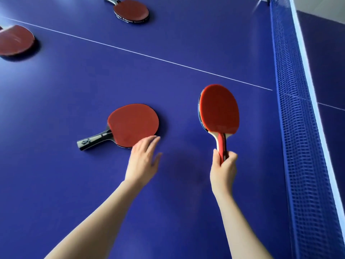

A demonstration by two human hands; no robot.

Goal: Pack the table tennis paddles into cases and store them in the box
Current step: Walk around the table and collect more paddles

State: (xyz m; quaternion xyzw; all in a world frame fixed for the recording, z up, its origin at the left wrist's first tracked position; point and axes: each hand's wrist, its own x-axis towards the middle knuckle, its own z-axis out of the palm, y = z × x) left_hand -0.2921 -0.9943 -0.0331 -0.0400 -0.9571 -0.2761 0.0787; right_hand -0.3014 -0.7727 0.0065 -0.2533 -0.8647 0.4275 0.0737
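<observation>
My right hand [224, 165] grips the red-and-cream handle of a red paddle [219, 109], holding it upright above the blue table [74, 184]. A second red paddle [133, 125] with a black handle lies flat on the table in the middle. My left hand [144, 159] hovers with fingers apart, fingertips at that paddle's near edge. Two more red paddles lie further off: one [131, 9] at the far top, one [15, 41] at the left edge. No case or box is in view.
The blue net [298, 137] with its white top band runs along the right side. A white centre line [149, 56] crosses the table diagonally behind the near paddles.
</observation>
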